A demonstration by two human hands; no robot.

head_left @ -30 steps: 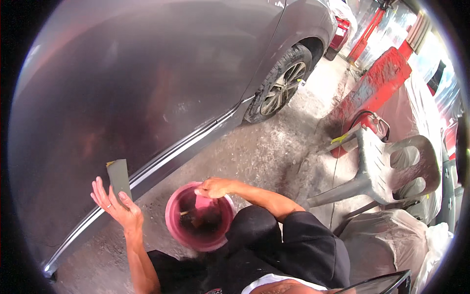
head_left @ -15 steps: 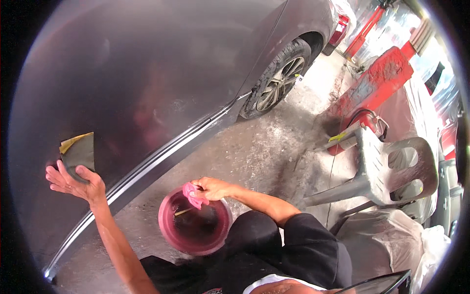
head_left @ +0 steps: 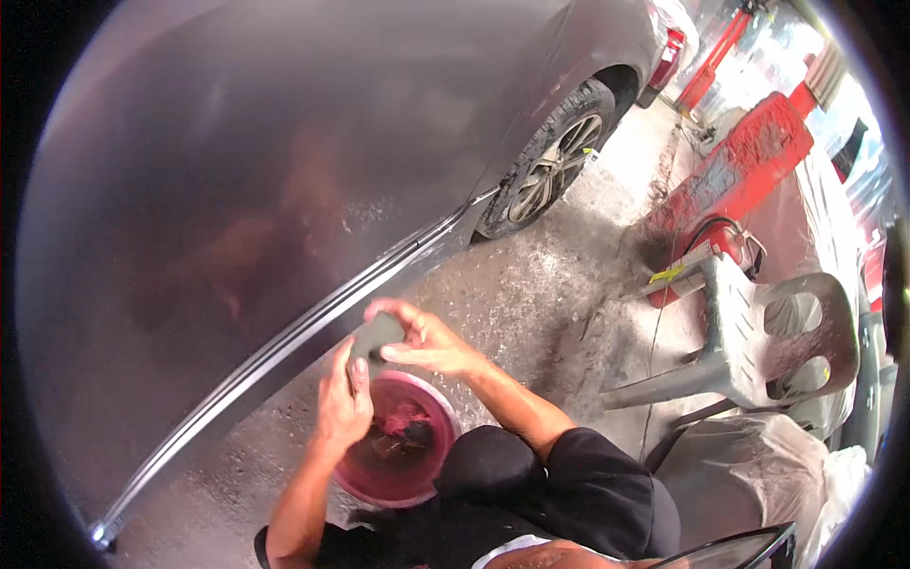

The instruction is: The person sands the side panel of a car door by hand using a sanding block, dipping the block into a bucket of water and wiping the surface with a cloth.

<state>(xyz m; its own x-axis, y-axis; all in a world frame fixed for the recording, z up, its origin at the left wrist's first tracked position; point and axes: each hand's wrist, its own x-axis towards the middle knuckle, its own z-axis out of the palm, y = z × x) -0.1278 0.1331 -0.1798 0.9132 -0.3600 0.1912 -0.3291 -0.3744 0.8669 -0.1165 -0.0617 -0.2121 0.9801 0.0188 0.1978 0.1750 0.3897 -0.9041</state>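
My left hand (head_left: pixel 344 403) is mostly closed, its thumb and fingers pinching the lower left edge of a grey-green sheet (head_left: pixel 380 338). The sheet sits between both my hands. My right hand (head_left: pixel 428 345) is half open, its fingers curved at the sheet's far side and its thumb at the near side; the fingers are blurred, and I cannot tell whether they grip it. Just below my hands is a pink bucket (head_left: pixel 377 491), with a pink cloth (head_left: pixel 408 419) in it. Beyond my hands stands a dark grey car (head_left: pixel 237 190). Well off to my right hand's right is a grey plastic chair (head_left: pixel 732 327).
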